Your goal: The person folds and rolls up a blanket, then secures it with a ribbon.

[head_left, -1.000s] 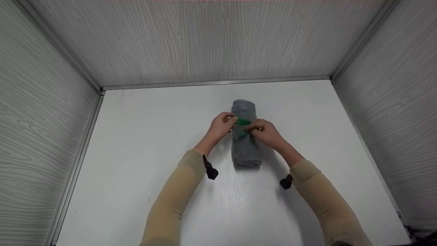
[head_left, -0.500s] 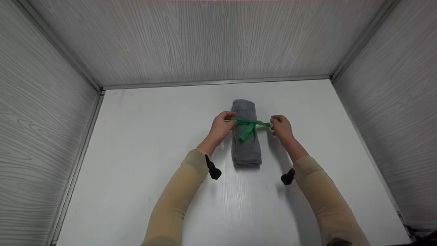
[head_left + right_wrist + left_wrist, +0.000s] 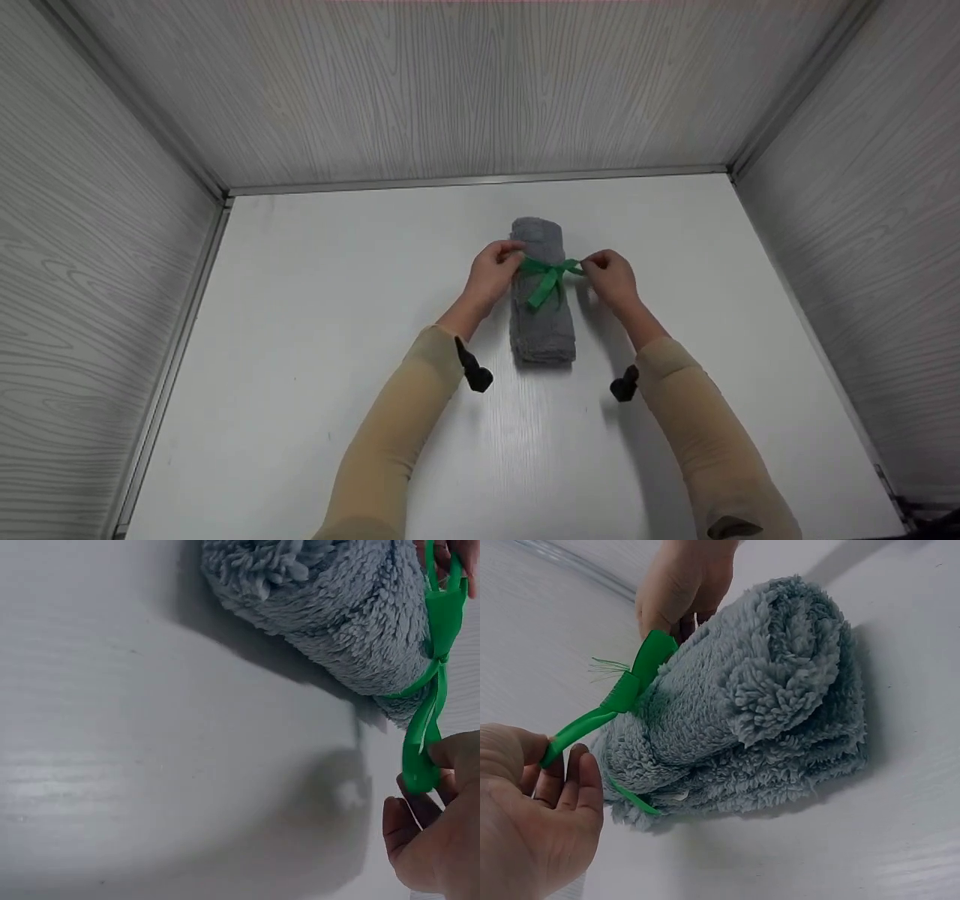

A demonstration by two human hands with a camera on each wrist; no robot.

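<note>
A rolled grey towel lies on the white table, its length running away from me. A green ribbon is tied round its middle with a knot on top and a loose tail hanging toward me. My left hand pinches the ribbon's left loop beside the roll. My right hand pinches the right loop. In the left wrist view the fluffy towel shows its rolled end, and the ribbon runs from my left hand to the other hand. In the right wrist view my right hand holds the ribbon below the towel.
Grey wood-grain walls enclose the table at the back and on both sides, with metal strips along their base. A small black wrist camera hangs under each beige sleeve.
The hands went from working together over the knot to pulling the two loops apart sideways. Since half a second ago the right hand has come back slightly toward the roll.
</note>
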